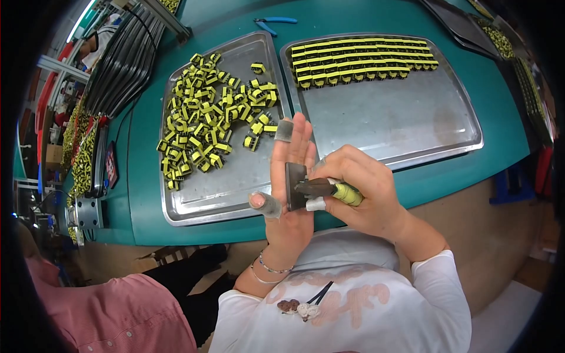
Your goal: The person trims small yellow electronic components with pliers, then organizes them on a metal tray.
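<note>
My left hand [279,170] is held palm up above the gap between two metal trays, its fingers stretched out. Grey wraps cover its thumb and index fingertip. Against the palm stands a dark rectangular block [295,170]; whether it is part of the tool beside it I cannot tell. My right hand [372,194] is closed around a tool with a yellow-green wrapped handle [348,195] and a dark front part that meets the block. White tape wraps my right thumb. Loose yellow-and-black coil-like components [206,109] lie heaped in the left tray [206,213].
The right tray [406,126] has similar components [365,59] in straight rows along its far side. Blue-handled pliers [276,21] lie behind the trays on the green table [223,17]. Stacked black trays [126,62] stand at far left. A person in a pink shirt [120,312] sits at my left.
</note>
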A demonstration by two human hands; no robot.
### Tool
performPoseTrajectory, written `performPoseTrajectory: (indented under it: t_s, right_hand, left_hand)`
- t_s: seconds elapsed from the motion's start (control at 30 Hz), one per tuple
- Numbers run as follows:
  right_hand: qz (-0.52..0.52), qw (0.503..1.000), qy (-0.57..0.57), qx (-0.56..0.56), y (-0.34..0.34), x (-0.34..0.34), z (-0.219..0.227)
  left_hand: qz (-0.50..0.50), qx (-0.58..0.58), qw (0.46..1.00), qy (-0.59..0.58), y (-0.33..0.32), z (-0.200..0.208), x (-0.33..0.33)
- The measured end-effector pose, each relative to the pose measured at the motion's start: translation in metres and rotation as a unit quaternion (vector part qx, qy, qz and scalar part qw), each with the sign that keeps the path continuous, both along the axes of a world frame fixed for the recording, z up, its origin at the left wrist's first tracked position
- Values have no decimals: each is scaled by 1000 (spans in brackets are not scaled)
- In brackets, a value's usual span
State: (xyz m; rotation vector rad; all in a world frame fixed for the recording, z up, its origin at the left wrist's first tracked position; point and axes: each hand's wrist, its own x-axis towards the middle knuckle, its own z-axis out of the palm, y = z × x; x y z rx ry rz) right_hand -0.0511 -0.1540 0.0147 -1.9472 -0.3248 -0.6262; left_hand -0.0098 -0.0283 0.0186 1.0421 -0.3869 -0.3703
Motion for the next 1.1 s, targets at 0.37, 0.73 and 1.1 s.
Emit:
performPoseTrajectory:
  t_s: [0.37,0.73,1.1]
  right_hand:
    - [21,999,18,30,-1,-1,-4]
    - [21,999,28,-30,-2,3,8]
    - [15,974,-141,-176,-8,-10,-8]
  left_hand:
    - [-21,23,999,-28,1,-9,-2]
    - [-57,-47,995,61,7,-21,-1]
    - [-163,80,982,-45,22,-25,-6]
